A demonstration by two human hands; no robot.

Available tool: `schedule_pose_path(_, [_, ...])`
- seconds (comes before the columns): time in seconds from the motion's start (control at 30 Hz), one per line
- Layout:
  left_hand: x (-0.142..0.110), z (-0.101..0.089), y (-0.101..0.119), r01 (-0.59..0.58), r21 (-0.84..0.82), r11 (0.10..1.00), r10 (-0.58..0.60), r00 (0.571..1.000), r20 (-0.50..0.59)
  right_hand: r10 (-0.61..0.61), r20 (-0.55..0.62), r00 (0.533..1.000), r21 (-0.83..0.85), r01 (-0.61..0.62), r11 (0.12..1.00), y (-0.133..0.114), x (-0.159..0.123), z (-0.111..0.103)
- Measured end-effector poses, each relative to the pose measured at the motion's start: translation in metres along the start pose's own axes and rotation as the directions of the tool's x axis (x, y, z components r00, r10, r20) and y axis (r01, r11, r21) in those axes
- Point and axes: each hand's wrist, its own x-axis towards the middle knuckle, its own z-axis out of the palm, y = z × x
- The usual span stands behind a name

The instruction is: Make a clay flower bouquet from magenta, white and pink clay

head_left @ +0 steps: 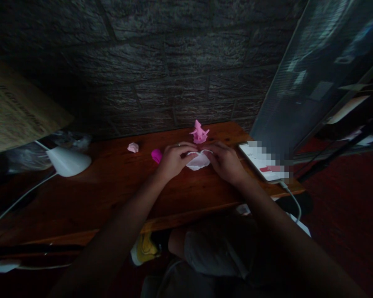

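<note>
Between my two hands lies a pale, thin, clay-like piece (198,161), its upper edge curled up and its lower edge uneven. My left hand (176,159), with a ring on one finger, pinches its left side. On the right side, the fingers of my right hand (225,160) are closed on its edge. Just beyond the hands stands a small pink figure (199,133) with a pointed cone top and little side spikes. A bright magenta lump (156,155) rests beside my left hand, partly hidden by it. Farther left sits a pale pink crumpled lump (133,147).
The wooden table (118,194) runs along a dark brick wall (186,58). A phone (264,161) with a charging cable lies by its right end. To the left are a white lamp base (67,160) and a brown paper bag (21,107). A glass panel (292,78) rises at right.
</note>
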Motion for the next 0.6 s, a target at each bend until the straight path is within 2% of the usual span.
schedule_pose_path(0.13, [0.000, -0.002, 0.000, -0.016, 0.028, 0.999, 0.014, 0.998, 0.057, -0.003, 0.026, 1.000, 0.022, 0.003, 1.000, -0.003, 0.000, -0.001])
schedule_pose_path(0.27, [-0.001, -0.003, 0.001, -0.027, 0.065, 0.998, 0.020, 0.994, 0.110, 0.091, 0.010, 0.996, 0.050, -0.091, 0.995, -0.008, 0.000, -0.001])
schedule_pose_path(0.47, [-0.001, -0.003, 0.004, -0.039, 0.099, 0.994, 0.034, 0.998, 0.053, 0.119, 0.031, 0.992, 0.115, -0.121, 0.986, -0.014, 0.000, -0.005])
schedule_pose_path(0.6, [0.000, -0.003, 0.010, 0.013, 0.072, 0.997, -0.018, 0.997, 0.073, 0.150, 0.031, 0.988, 0.158, -0.153, 0.975, -0.017, -0.001, -0.005])
